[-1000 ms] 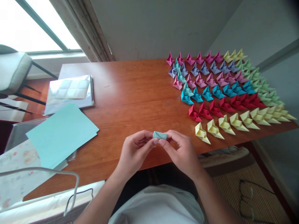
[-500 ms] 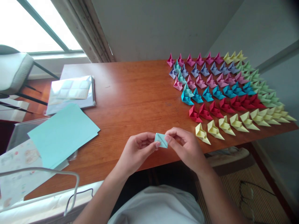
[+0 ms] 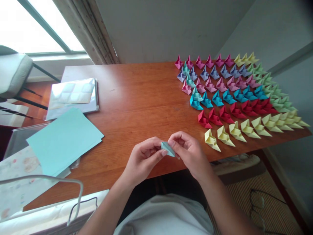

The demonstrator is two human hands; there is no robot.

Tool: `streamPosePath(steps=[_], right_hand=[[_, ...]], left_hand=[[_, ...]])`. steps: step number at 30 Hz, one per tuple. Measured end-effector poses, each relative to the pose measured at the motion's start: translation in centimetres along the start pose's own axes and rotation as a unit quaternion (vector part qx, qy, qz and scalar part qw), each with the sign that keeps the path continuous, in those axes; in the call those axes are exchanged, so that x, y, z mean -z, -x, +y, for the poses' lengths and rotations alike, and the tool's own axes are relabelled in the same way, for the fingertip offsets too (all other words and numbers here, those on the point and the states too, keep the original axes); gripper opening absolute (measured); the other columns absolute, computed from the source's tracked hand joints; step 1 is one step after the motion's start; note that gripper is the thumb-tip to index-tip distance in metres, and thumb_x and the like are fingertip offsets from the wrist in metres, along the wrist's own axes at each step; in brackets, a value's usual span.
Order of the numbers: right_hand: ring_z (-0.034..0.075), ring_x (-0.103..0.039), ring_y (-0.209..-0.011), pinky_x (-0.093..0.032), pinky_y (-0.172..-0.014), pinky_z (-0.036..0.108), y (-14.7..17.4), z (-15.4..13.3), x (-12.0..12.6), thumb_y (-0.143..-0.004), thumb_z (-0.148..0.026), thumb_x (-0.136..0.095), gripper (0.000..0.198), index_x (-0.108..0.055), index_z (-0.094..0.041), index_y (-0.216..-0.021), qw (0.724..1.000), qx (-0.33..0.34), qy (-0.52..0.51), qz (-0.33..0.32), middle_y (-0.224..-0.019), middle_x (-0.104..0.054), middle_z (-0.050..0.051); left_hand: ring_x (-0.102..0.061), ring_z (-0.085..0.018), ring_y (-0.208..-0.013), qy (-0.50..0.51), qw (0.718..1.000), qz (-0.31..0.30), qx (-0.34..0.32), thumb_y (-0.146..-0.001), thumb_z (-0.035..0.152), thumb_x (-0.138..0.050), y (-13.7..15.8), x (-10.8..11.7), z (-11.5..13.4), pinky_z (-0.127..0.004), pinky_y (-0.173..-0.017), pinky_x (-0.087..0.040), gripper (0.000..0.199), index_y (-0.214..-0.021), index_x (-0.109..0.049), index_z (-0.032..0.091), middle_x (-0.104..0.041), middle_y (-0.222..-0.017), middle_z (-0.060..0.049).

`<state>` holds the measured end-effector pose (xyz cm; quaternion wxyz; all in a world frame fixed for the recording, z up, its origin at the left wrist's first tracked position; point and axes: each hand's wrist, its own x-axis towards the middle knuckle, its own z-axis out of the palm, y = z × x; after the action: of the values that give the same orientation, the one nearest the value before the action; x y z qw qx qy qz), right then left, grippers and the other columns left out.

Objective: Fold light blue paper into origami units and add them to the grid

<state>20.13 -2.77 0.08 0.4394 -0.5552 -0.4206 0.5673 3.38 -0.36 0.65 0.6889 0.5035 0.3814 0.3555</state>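
Observation:
A small folded piece of light teal paper (image 3: 167, 149) is pinched between both hands above the front edge of the wooden table (image 3: 137, 107). My left hand (image 3: 144, 160) grips its left end, thumb on top. My right hand (image 3: 187, 151) closes thumb and forefinger on its upper right edge. To the right stand rows of folded paper boats in several colours; the closest are a yellow paper boat (image 3: 211, 141) and a red paper boat (image 3: 203, 119). The fingertips behind the folded paper are partly hidden.
Flat teal sheets (image 3: 66, 140) lie at the left, over a printed paper (image 3: 22, 179). Behind them is a clear-covered pack (image 3: 73, 98). A grey cable (image 3: 49, 178) curves across the lower left. A chair (image 3: 16, 75) stands beyond the table's left end.
The folded teal paper has tilted and now looks narrower, its flat face bent. My right hand has shifted slightly left and up against it.

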Motion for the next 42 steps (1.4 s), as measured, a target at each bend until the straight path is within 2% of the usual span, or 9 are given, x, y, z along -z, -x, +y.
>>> streamPosePath(steps=[4,9,12,19,22,28,31,35,42], right_hand=[[0.017,-0.066,-0.077,-0.051,-0.067,0.027,0.3,-0.3,-0.1,-0.097,-0.038,-0.058,0.023,-0.07,-0.021,-0.087,0.989,0.084,0.116,0.028,-0.084,-0.072,0.003],[0.019,-0.065,-0.087,-0.05,-0.078,0.031,0.8,-1.3,0.1,-0.099,-0.029,-0.054,0.019,-0.071,-0.021,-0.101,0.961,0.161,0.223,-0.012,-0.093,-0.072,0.005],[0.02,-0.063,-0.087,-0.049,-0.078,0.034,1.0,-1.4,0.0,-0.098,-0.028,-0.056,0.019,-0.069,-0.021,-0.111,0.946,0.185,0.267,-0.019,-0.094,-0.071,0.006],[0.021,-0.063,-0.091,-0.05,-0.082,0.036,0.7,-1.1,-0.2,-0.102,-0.023,-0.046,0.025,-0.069,-0.023,-0.113,0.943,0.196,0.267,-0.036,-0.097,-0.071,0.006],[0.022,-0.063,-0.095,-0.05,-0.085,0.036,0.6,-0.8,-0.2,-0.101,-0.025,-0.051,0.023,-0.067,-0.023,-0.117,0.944,0.191,0.268,-0.013,-0.102,-0.071,0.007],[0.021,-0.063,-0.092,-0.053,-0.084,0.037,0.8,-0.5,0.0,-0.095,-0.024,-0.059,0.027,-0.064,-0.022,-0.122,0.933,0.218,0.279,0.057,-0.102,-0.069,0.007],[0.022,-0.063,-0.092,-0.053,-0.084,0.038,0.9,-0.7,0.0,-0.094,-0.022,-0.06,0.029,-0.063,-0.023,-0.123,0.924,0.242,0.287,0.071,-0.101,-0.069,0.007],[0.022,-0.063,-0.093,-0.051,-0.085,0.038,0.9,-0.9,-0.1,-0.096,-0.021,-0.057,0.026,-0.064,-0.02,-0.121,0.917,0.254,0.304,0.047,-0.101,-0.07,0.008],[0.021,-0.063,-0.09,-0.05,-0.082,0.036,0.8,-1.2,-0.2,-0.099,-0.021,-0.051,0.021,-0.068,-0.02,-0.112,0.922,0.242,0.301,-0.002,-0.099,-0.072,0.007]], left_hand=[[-0.059,-0.016,-0.078,0.018,0.998,0.047,0.022,-0.082,0.03,-0.077,0.1,-0.2,-0.5,-0.025,-0.072,-0.049,0.016,-0.084,-0.074,0.014,-0.066,-0.081,-0.005],[-0.062,-0.016,-0.079,0.046,0.996,0.074,0.021,-0.08,0.027,-0.079,0.0,-0.5,-0.5,-0.023,-0.074,-0.051,0.013,-0.085,-0.075,0.015,-0.07,-0.082,-0.004],[-0.065,-0.015,-0.079,0.07,0.993,0.089,0.023,-0.08,0.026,-0.079,-0.1,-0.7,-0.3,-0.024,-0.076,-0.053,0.011,-0.085,-0.076,0.017,-0.072,-0.083,-0.004],[-0.064,-0.015,-0.079,0.054,0.99,0.128,0.029,-0.076,0.03,-0.083,-0.2,-0.8,-0.5,-0.023,-0.075,-0.053,0.018,-0.084,-0.074,0.016,-0.072,-0.083,-0.003],[-0.064,-0.015,-0.081,0.053,0.99,0.128,0.031,-0.079,0.03,-0.08,-0.2,-0.8,-0.7,-0.023,-0.076,-0.052,0.016,-0.086,-0.075,0.016,-0.073,-0.086,-0.003],[-0.065,-0.016,-0.081,0.054,0.992,0.101,0.043,-0.083,0.031,-0.076,-0.2,-0.9,-0.4,-0.023,-0.076,-0.051,0.015,-0.089,-0.075,0.017,-0.074,-0.086,-0.004],[-0.062,-0.014,-0.077,0.061,0.994,0.072,0.053,-0.084,0.03,-0.075,-0.2,-0.7,-0.1,-0.022,-0.075,-0.05,0.014,-0.09,-0.076,0.017,-0.072,-0.082,-0.003],[-0.059,-0.011,-0.075,0.081,0.994,0.045,0.051,-0.086,0.028,-0.074,-0.3,-0.3,-0.1,-0.02,-0.074,-0.048,0.012,-0.087,-0.076,0.017,-0.069,-0.079,-0.001],[-0.058,-0.014,-0.083,0.074,0.995,0.06,0.002,-0.086,0.025,-0.074,-0.3,-0.2,-0.9,-0.023,-0.079,-0.048,0.009,-0.088,-0.076,0.017,-0.068,-0.088,-0.003]])
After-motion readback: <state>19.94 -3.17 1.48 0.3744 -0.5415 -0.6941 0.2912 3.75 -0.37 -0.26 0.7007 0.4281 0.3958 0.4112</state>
